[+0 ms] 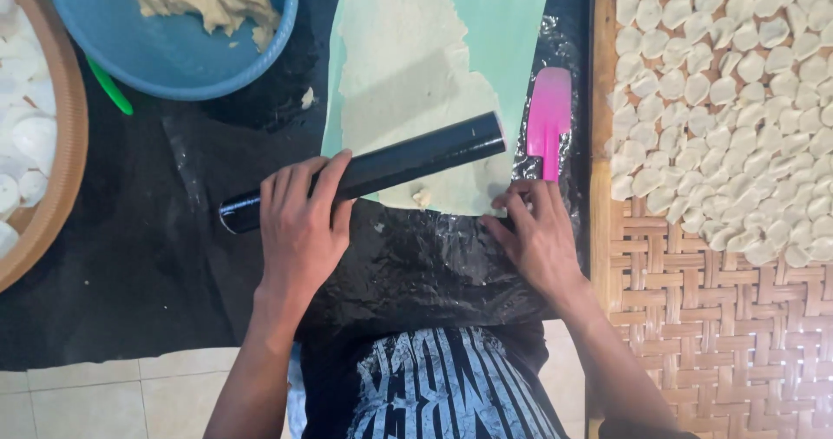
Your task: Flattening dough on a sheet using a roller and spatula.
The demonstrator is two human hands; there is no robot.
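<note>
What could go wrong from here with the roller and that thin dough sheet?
The left hand rests on one end of the black roller, so uneven pressure may tear the already ragged dough sheet. The right hand pins the sheet's near edge; the mint mat might slide on the glossy black plastic.

Cut off and covered parts

The blue bowl and its dough run off the far edge, as does the rolled dough sheet. The round tray is cropped at the left. The left hand hides the middle of the black roller.
</note>
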